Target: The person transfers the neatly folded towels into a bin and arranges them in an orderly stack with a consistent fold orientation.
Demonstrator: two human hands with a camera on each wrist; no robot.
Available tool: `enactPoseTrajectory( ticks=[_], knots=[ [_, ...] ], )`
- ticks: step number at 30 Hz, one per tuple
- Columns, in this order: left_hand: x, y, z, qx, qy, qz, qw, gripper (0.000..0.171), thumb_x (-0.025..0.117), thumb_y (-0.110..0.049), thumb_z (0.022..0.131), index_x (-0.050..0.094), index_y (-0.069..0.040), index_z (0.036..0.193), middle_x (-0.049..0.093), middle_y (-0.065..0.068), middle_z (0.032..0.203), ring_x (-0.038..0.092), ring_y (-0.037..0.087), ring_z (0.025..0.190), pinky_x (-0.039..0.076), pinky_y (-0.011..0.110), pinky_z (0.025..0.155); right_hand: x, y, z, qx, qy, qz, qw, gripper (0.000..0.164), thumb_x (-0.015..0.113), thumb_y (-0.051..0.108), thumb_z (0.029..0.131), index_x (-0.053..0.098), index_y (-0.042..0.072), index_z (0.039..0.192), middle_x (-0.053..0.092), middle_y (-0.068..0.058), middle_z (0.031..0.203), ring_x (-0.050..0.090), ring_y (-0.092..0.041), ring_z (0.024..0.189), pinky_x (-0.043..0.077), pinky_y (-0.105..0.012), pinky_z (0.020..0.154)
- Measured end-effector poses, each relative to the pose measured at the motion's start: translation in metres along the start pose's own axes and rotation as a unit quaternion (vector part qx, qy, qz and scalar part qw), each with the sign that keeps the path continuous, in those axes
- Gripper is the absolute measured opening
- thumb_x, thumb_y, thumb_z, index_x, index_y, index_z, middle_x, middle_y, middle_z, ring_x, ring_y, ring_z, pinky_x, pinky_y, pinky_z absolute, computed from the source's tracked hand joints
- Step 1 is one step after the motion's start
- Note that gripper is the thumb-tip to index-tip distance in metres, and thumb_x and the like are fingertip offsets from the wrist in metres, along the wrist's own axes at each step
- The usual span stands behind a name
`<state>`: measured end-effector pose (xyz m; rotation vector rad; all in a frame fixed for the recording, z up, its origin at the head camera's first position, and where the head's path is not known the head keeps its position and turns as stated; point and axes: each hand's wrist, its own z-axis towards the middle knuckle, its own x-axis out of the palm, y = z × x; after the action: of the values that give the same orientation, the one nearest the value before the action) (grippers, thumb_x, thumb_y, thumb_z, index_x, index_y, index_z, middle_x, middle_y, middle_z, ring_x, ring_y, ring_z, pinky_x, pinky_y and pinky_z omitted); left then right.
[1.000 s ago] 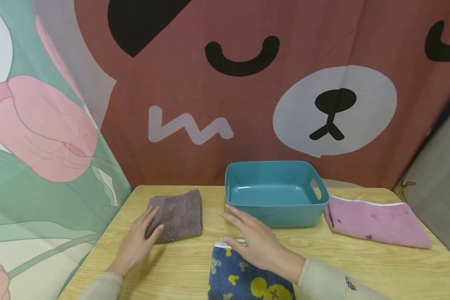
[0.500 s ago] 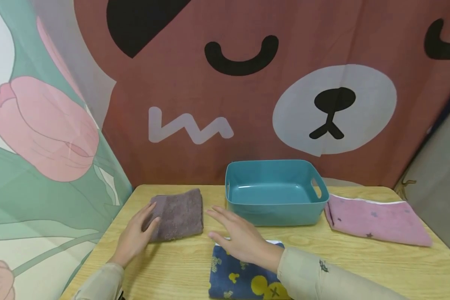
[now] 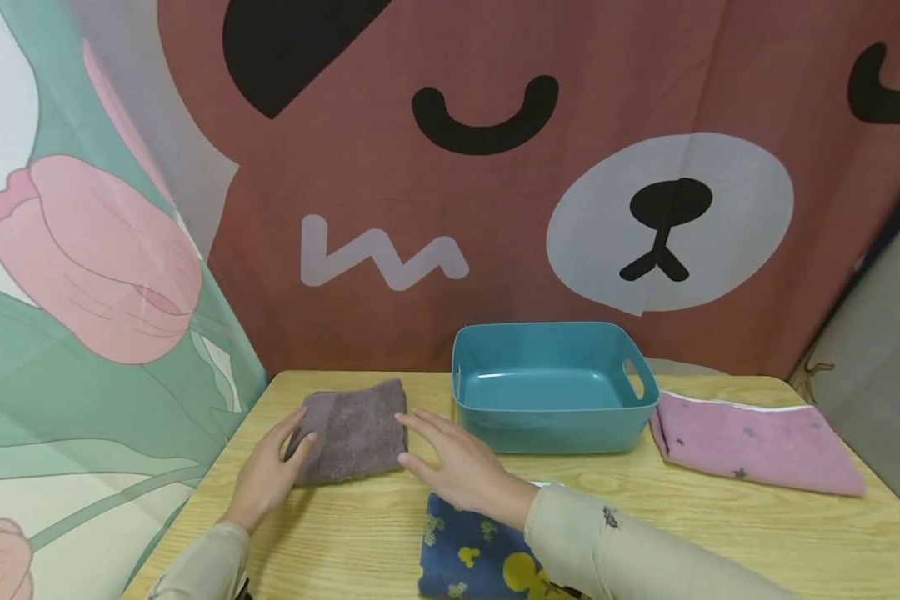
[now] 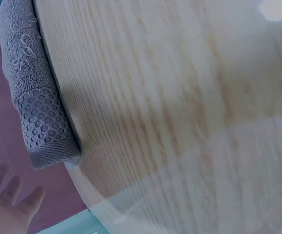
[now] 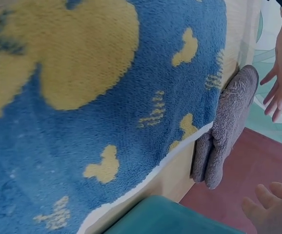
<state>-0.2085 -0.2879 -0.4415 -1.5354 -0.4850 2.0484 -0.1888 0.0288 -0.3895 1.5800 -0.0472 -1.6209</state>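
A folded greyish-purple towel (image 3: 360, 433) lies at the left of the table. At its left edge is my left hand (image 3: 264, 477), fingers spread and relaxed; the left wrist view shows a gap between this hand (image 4: 7, 204) and the towel (image 4: 41, 97). Close to the towel's right edge hovers my right hand (image 3: 457, 467), fingers extended, holding nothing. Beneath my right forearm lies a folded navy towel (image 3: 457, 546) with yellow figures, partly covered by the arm. From the right wrist view, both the right hand (image 5: 272, 209) and left hand (image 5: 281, 73) stand apart from the purple towel (image 5: 229, 122).
Behind the navy towel, a teal plastic basket (image 3: 555, 429) with handle holes stands at the back of the wooden table (image 3: 330, 542). A folded pink towel (image 3: 757, 446) with stars lies to its right. A printed bear curtain (image 3: 495, 233) hangs behind.
My right hand has moved left, from in front of the basket to the purple towel's right edge. The left hand shifts only slightly. The towels and basket stay put.
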Motion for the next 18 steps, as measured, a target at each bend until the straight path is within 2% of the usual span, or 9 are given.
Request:
enactPoseTrajectory(
  ticks=[4, 10, 18],
  knots=[
    [-0.001, 0.002, 0.001, -0.028, 0.003, -0.008, 0.9996, 0.063, 0.048, -0.045, 0.103, 0.035, -0.010, 0.154, 0.037, 0.021, 0.153, 0.032, 0.044, 0.139, 0.027, 0.063, 0.108, 0.004, 0.000, 0.008, 0.010, -0.007, 0.010, 1.000, 0.054, 0.051, 0.047, 0.101, 0.037, 0.035, 0.152, 0.036, 0.000, 0.157, 0.038, -0.027, 0.140, 0.040, -0.057, 0.104],
    [-0.003, 0.000, 0.001, -0.037, 0.007, -0.010, 0.9992, 0.064, 0.049, -0.045, 0.103, 0.034, -0.010, 0.154, 0.036, 0.022, 0.154, 0.031, 0.044, 0.140, 0.027, 0.063, 0.108, 0.010, 0.001, 0.021, 0.015, -0.018, 0.027, 0.999, 0.053, 0.051, 0.048, 0.101, 0.039, 0.034, 0.151, 0.038, 0.001, 0.156, 0.039, -0.025, 0.140, 0.039, -0.055, 0.105],
    [-0.003, 0.000, 0.003, -0.060, 0.023, -0.023, 0.9976, 0.066, 0.048, -0.047, 0.103, 0.031, -0.010, 0.156, 0.033, 0.023, 0.155, 0.028, 0.045, 0.141, 0.026, 0.064, 0.108, 0.021, 0.003, 0.035, 0.043, -0.035, 0.031, 0.998, 0.051, 0.054, 0.044, 0.101, 0.045, 0.029, 0.149, 0.045, 0.000, 0.151, 0.042, -0.024, 0.138, 0.038, -0.052, 0.107]
  ],
)
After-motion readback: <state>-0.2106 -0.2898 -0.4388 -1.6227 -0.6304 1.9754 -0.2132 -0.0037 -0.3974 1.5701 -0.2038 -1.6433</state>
